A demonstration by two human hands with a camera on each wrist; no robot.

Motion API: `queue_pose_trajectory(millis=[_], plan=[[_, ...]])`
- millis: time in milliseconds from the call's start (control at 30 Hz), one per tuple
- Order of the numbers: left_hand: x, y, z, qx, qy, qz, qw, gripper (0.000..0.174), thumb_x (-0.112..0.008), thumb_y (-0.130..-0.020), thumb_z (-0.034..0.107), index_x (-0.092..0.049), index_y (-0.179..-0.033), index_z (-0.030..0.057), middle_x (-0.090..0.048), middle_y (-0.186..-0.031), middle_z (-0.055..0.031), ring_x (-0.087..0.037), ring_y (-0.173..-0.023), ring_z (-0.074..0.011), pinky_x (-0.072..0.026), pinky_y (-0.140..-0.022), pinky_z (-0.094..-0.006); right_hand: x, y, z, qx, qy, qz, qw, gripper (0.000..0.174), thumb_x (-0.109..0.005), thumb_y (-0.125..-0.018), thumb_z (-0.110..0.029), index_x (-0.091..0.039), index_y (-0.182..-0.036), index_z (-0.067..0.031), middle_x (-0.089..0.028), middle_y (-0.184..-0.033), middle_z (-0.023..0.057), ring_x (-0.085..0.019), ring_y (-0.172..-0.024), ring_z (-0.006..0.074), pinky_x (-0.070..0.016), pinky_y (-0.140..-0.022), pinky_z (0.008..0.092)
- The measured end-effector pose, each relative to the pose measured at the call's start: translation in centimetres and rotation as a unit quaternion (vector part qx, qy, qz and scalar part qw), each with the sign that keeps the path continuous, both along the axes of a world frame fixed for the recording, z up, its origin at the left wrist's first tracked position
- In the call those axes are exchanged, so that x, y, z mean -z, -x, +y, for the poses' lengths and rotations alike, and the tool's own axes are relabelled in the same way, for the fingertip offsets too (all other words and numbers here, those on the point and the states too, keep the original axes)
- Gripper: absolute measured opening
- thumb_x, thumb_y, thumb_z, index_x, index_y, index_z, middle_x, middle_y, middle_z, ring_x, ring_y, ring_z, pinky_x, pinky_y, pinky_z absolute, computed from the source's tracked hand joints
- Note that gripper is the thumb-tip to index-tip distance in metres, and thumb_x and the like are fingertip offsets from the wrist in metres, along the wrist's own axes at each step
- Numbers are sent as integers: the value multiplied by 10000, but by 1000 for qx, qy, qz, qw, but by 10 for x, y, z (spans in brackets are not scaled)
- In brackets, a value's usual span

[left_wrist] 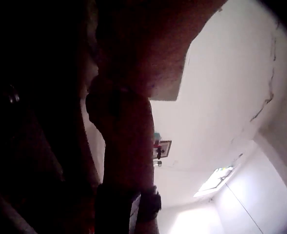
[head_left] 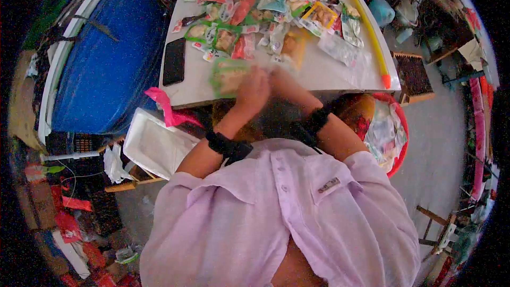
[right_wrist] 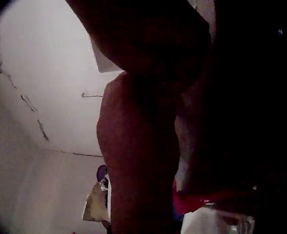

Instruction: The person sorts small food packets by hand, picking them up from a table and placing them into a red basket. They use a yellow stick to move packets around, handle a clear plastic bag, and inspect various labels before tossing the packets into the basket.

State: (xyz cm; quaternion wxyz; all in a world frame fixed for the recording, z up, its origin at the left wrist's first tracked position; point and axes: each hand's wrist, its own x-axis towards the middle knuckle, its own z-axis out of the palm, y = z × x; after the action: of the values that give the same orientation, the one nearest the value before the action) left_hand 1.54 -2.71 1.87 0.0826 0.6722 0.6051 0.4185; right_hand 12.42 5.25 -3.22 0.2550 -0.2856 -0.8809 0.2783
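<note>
A green-edged food packet [head_left: 228,78], blurred by motion, lies over the near edge of the white table [head_left: 204,87]. My left hand [head_left: 254,89] pinches its right end. Close beside it, fingertips meeting the left hand's, is my right hand [head_left: 289,86]; blur hides whether it also grips the packet. Both wrist views show the hands only as dark shapes close together. Beyond them, many sealed packets, among them a red packet [head_left: 243,10] and a yellow-edged packet [head_left: 321,17], are heaped across the table.
A black phone [head_left: 174,62] lies at the table's left edge, and a yellow tube with orange ends [head_left: 366,26] along the right. Clear plastic wrap [head_left: 345,53] sits near the tube. Below left stands a white foam box [head_left: 154,141]; below right, a red-rimmed basin [head_left: 402,127] holds wrappers.
</note>
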Motion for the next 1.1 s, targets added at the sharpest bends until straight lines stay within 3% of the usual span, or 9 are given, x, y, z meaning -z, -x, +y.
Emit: queue_pose_trajectory(millis=[167,233,367,467,567,700,900,1000,1100], plan=[[-24,20,5,71,71,-18,995,146,-480,-723,168,-476,-786,36,-512,-762,-128,-493,-702,-293,-393,-622,-356,-40,6,1,5,14,-41,999,185,-513,-684,-170,-527,-740,5,-546,-663,164,-530,-597,304,-419,-567,390],[-37,30,2,91,80,-44,992,146,-462,-715,184,-466,-755,44,-496,-755,-127,-477,-714,-309,-377,-595,-382,-83,-3,-21,43,193,44,979,182,-509,-695,-171,-520,-742,4,-541,-652,146,-525,-575,278,-421,-549,379],[-30,91,34,-118,89,58,987,212,-493,-688,222,-496,-823,59,-504,-793,-112,-498,-753,-277,-396,-641,-379,-64,-6,-24,170,259,32,950,193,-491,-703,-195,-464,-690,-5,-465,-611,86,-446,-551,174,-374,-513,320],[-11,134,68,-193,35,231,953,234,-500,-671,215,-517,-851,67,-507,-813,-122,-503,-773,-281,-406,-672,-384,-34,-14,-15,111,368,170,907,164,-465,-711,-172,-451,-739,-11,-455,-643,72,-454,-580,156,-379,-497,299],[-4,153,89,-200,56,326,922,210,-490,-663,181,-534,-837,70,-513,-829,-132,-504,-791,-301,-414,-674,-395,-17,-12,-10,165,-6,38,986,143,-444,-710,-135,-454,-789,-16,-454,-693,50,-458,-608,134,-388,-496,267],[2,170,119,-166,200,392,883,187,-474,-656,141,-548,-809,64,-513,-863,-142,-507,-813,-314,-422,-662,-407,-11,-14,-8,147,292,142,934,191,-443,-707,-112,-445,-869,-9,-463,-740,49,-463,-621,131,-402,-522,259],[-24,173,114,-199,100,218,950,193,-436,-674,145,-516,-792,15,-516,-796,-184,-502,-766,-345,-414,-638,-430,-39,-16,-18,145,402,195,883,203,-477,-714,-134,-456,-871,-7,-478,-735,52,-468,-616,129,-405,-511,255],[-23,206,127,-186,-59,311,930,213,-433,-675,158,-486,-802,-4,-512,-789,-211,-489,-741,-363,-407,-642,-432,-41,-23,-16,131,421,226,869,213,-488,-719,-145,-464,-883,-10,-490,-743,55,-478,-615,129,-409,-507,250],[-75,158,91,-146,16,-171,974,177,-398,-716,113,-458,-842,3,-518,-833,-163,-521,-711,-313,-440,-604,-384,-36,-28,-10,131,446,314,828,226,-491,-729,-160,-468,-902,-18,-502,-773,59,-495,-644,131,-418,-521,248]])
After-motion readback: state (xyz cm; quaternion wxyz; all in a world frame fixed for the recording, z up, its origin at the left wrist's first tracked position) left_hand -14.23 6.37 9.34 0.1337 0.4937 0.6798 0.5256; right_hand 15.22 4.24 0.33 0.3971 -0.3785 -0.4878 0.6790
